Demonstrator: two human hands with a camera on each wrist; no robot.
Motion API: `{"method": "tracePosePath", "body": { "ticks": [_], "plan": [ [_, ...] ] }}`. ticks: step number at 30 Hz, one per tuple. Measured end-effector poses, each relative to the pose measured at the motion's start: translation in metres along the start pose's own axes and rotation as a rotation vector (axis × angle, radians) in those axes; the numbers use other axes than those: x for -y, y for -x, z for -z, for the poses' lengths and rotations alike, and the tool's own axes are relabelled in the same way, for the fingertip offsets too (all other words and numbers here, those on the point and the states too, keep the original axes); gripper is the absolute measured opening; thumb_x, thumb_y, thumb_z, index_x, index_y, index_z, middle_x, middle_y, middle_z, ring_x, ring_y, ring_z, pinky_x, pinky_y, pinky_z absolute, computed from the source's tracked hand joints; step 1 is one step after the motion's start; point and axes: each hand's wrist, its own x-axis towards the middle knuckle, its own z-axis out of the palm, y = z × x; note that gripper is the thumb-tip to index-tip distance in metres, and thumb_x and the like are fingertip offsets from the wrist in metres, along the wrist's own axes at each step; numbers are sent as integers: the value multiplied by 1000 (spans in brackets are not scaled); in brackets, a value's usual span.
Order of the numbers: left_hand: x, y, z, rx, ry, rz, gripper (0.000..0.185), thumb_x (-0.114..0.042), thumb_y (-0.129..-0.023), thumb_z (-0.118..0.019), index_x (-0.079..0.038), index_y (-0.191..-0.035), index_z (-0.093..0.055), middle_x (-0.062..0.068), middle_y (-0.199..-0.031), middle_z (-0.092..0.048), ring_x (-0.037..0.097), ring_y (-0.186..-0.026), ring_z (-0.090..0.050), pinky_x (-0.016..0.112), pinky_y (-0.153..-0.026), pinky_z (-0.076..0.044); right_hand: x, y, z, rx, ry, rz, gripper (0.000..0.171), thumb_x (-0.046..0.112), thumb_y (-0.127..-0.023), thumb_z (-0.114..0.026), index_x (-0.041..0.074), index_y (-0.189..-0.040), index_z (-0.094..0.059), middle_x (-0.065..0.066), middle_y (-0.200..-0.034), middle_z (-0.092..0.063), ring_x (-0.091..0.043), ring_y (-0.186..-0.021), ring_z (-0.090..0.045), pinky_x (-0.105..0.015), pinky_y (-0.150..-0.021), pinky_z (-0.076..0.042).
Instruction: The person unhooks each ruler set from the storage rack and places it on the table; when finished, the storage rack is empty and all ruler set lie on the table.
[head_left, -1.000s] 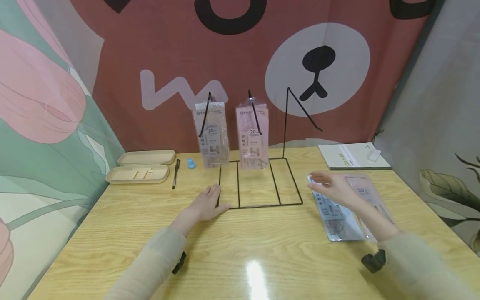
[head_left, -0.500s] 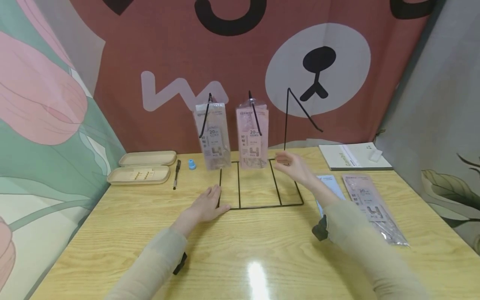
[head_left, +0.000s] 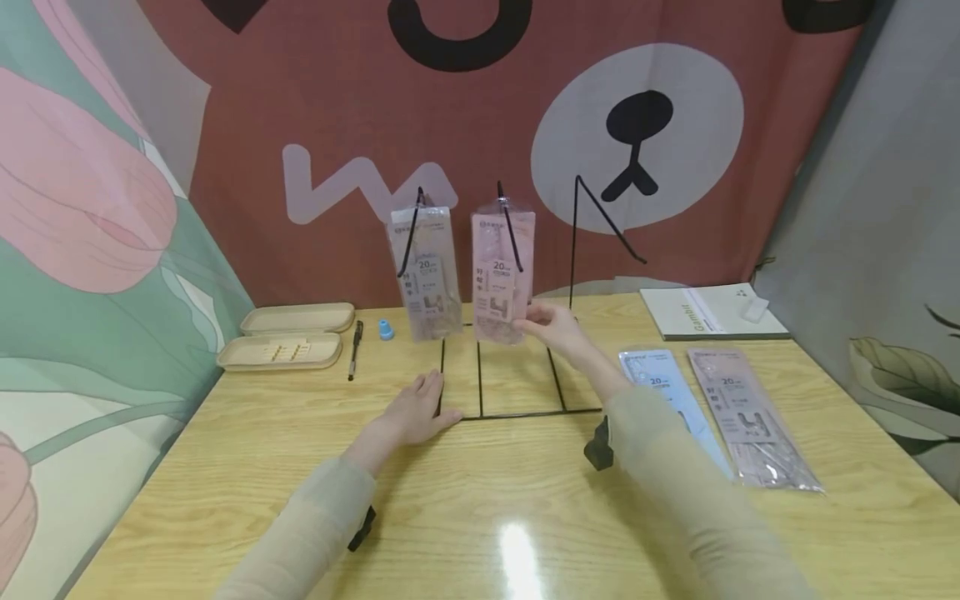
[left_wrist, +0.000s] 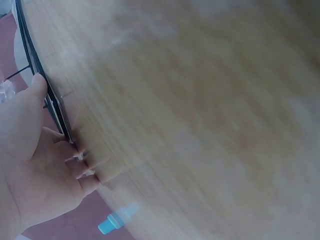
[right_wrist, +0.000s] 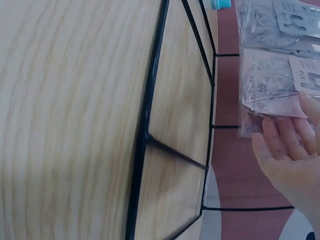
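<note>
My left hand (head_left: pixel 415 411) lies with fairly straight fingers on the front left corner of a black wire display rack (head_left: pixel 525 414). In the left wrist view its thumb and fingers touch the wire. My right hand (head_left: pixel 557 327) pinches the lower right edge of a flat pink plastic packet (head_left: pixel 501 271), thumb in front and fingers behind. This packet hangs on the rack's middle hook, with at least one more behind it. On the left hook hangs a greyish-white packet (head_left: pixel 426 275). The right hook (head_left: pixel 611 221) carries nothing.
A light blue packet (head_left: pixel 656 371) and another pink packet (head_left: pixel 738 400) lie on the table at right. Behind them is a notebook (head_left: pixel 701 312) with a small white block. At left sit an open beige case (head_left: pixel 281 352), a pen (head_left: pixel 355 350) and a blue cap (head_left: pixel 385 330).
My right hand has moved left from above the packets on the table to the hanging pink packet and taken hold of its lower edge. The left hand has stayed in place.
</note>
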Motion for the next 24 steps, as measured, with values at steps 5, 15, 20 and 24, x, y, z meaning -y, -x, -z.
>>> {"method": "tracePosePath", "body": {
  "ticks": [5,15,20,24],
  "plan": [
    [-1,0,-2,2,3,7,80,-50,-97,-41,3,-149,-10,21,-157,-10,40,-144,-12,50,-119,-14,3,3,-8,28,-22,-14,42,29,-92,-61,7,-127,-56,-14,-128,-60,-30,-118,-56,-49,-103,-43],
    [-3,1,0,6,6,2,79,-48,-97,-41,3,-149,-11,21,-157,-10,41,-144,-12,51,-119,-15,5,24,-4,60,-15,57,35,18,-92,-61,0,-122,-60,-19,-116,-66,-31,-104,-66,-37,-87,-55],
    [-3,0,1,3,6,-1,80,-49,-97,-41,4,-149,-10,21,-157,-9,41,-144,-11,50,-119,-14,9,45,1,96,-45,60,34,13,-89,-63,-2,-119,-61,-21,-111,-67,-31,-98,-68,-37,-86,-56],
    [-3,0,1,12,5,5,80,-49,-97,-41,4,-149,-10,21,-157,-9,41,-144,-10,50,-119,-14,12,67,2,109,-18,79,34,13,-88,-64,-2,-119,-61,-20,-109,-68,-30,-96,-69,-37,-86,-56]
  ]
}}
